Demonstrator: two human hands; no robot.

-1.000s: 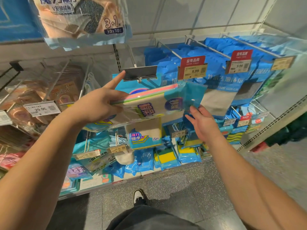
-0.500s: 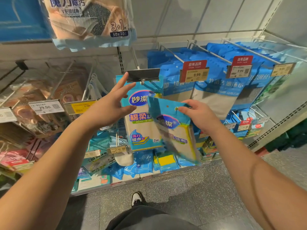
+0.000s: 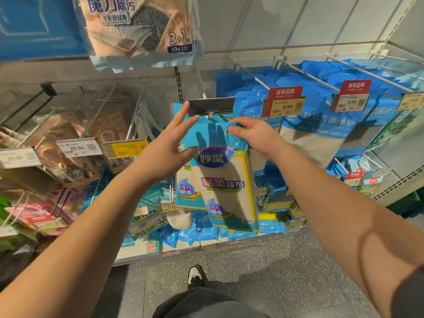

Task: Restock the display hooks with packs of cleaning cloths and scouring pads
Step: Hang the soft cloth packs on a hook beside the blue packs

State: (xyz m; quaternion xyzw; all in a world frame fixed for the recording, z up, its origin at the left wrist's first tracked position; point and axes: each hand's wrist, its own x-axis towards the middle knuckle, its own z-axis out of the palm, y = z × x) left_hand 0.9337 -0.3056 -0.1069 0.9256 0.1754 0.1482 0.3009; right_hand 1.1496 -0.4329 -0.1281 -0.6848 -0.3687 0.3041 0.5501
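Observation:
A blue cloth pack [image 3: 227, 180] with beige and yellow cloths hangs upright with its top at the tip of the middle hook, just under the grey label holder [image 3: 211, 106]. My right hand [image 3: 254, 136] pinches the pack's top right corner. My left hand [image 3: 165, 152] is spread open on the pack's left; its index fingertip touches the holder's left end. A second pack of the same kind [image 3: 185, 193] hangs behind, partly hidden.
Blue cloth packs [image 3: 321, 125] fill the hooks to the right behind 9.99 tags [image 3: 284, 104]. A scouring pad pack [image 3: 140, 31] hangs overhead. Brown packs [image 3: 68, 143] hang at left. Sponges [image 3: 273, 216] lie on the low shelf. My shoe [image 3: 195, 275] is on the floor.
My right hand has lifted the tilted pack up to the hook tip, where it now hangs straight. My left hand let go of the packs and rose to the label holder.

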